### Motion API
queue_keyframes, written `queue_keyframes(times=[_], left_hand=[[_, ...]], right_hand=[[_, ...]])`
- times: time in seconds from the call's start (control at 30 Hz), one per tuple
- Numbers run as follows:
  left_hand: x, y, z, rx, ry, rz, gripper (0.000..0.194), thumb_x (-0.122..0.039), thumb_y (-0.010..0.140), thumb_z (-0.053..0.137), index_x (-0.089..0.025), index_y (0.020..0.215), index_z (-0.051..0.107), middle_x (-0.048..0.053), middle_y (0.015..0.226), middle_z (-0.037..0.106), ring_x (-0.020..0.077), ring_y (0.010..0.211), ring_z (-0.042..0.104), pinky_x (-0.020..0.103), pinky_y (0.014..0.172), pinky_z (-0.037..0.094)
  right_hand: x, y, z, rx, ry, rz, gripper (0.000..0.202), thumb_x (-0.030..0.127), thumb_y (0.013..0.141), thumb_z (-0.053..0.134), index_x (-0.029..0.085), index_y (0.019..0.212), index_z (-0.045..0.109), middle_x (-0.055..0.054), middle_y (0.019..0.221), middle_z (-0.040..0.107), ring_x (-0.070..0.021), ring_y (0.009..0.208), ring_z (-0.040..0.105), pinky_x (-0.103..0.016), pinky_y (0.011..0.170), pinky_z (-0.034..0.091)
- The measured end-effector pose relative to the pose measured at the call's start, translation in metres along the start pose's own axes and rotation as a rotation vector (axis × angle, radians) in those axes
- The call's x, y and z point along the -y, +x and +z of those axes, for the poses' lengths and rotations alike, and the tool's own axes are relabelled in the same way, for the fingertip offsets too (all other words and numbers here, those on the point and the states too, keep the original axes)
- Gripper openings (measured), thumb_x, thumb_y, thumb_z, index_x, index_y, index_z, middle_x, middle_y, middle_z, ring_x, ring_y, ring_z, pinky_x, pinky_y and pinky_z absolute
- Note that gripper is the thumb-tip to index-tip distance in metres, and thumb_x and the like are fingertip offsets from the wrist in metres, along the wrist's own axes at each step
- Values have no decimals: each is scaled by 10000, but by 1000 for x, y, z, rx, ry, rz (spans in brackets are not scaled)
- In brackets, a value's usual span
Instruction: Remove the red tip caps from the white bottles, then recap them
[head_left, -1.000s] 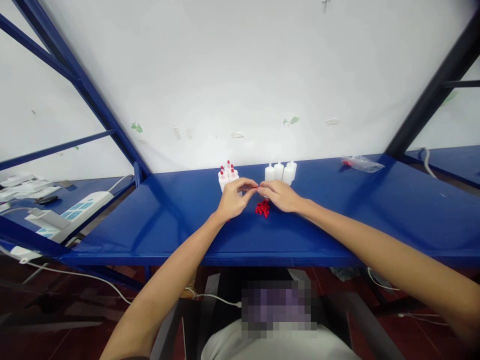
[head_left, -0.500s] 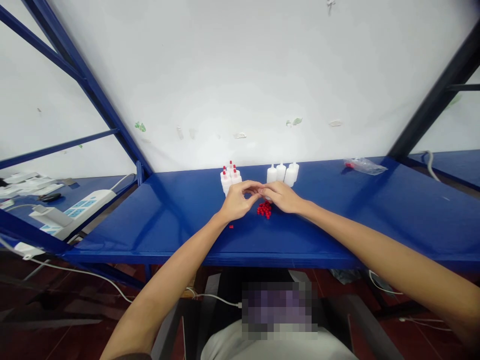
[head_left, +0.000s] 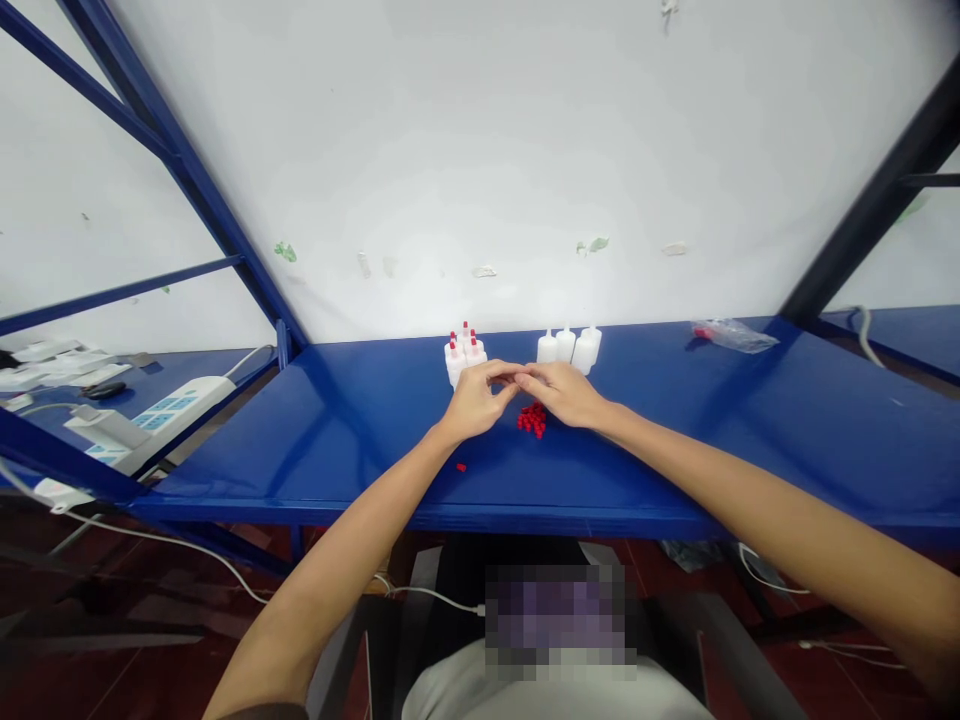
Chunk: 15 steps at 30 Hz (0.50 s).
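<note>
My left hand (head_left: 478,400) and my right hand (head_left: 564,393) meet at the fingertips above the blue table (head_left: 360,420). Both are closed around something I cannot make out, hidden by the fingers. Just below them lies a pile of small red caps (head_left: 532,420). One loose red cap (head_left: 461,467) lies nearer the front edge. Behind my left hand stand several white bottles with red caps (head_left: 464,352). White bottles without caps (head_left: 566,346) stand upright behind my right hand.
A clear plastic bag (head_left: 739,335) with something red in it lies at the back right. Left of the table are a white power strip (head_left: 169,410) and a blue metal frame (head_left: 202,210). A white wall rises behind.
The loose red cap has shifted slightly toward the front edge. Both hands remain together at nearly the same place, and the whole view has moved slightly.
</note>
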<state>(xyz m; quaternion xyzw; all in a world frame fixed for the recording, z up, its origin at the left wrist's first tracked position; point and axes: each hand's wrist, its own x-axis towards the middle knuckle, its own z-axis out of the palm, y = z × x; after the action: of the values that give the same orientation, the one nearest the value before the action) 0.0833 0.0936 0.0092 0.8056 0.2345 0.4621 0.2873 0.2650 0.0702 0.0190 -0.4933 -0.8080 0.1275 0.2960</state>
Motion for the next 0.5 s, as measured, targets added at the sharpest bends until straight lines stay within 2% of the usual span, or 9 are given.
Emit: queue_keyframes(times=[0.1,0.2,0.3,0.4,0.5], left_hand=[[2,2,-1,-10,28,-5,143,-204,867,630,-135,927,740,95,933,724,179,850,674,307,796,563],[-2,5,-11,-16,34,-20,143,-216,855,644,-133,924,738,88,917,726,173,834,677,303,797,568],[-10,3,-33,28,100,-57,150,-232,839,661,-147,930,744,78,933,734,176,841,690,299,803,570],[-14,-6,-59,117,274,-122,137,-183,833,629,-163,890,752,60,904,745,173,799,694,294,781,563],[-12,-18,-71,207,440,-183,206,-97,800,594,-167,907,756,49,883,744,169,751,682,286,735,547]], right_hand=[[-2,-1,-1,6,-61,27,513,568,974,321,186,845,638,-36,704,633,-184,666,547,-280,610,311],[-6,0,-4,-35,-78,41,519,557,985,297,191,830,630,-55,817,660,-201,763,571,-292,647,321],[-10,1,-8,-84,-120,93,540,551,974,320,183,713,617,-71,834,651,-206,776,569,-305,657,320],[-10,0,-10,-84,-119,141,514,527,960,359,185,634,563,-54,717,621,-187,685,544,-305,621,304],[-3,-2,-8,-76,-102,118,403,497,942,410,195,728,571,-25,646,596,-173,616,514,-296,594,286]])
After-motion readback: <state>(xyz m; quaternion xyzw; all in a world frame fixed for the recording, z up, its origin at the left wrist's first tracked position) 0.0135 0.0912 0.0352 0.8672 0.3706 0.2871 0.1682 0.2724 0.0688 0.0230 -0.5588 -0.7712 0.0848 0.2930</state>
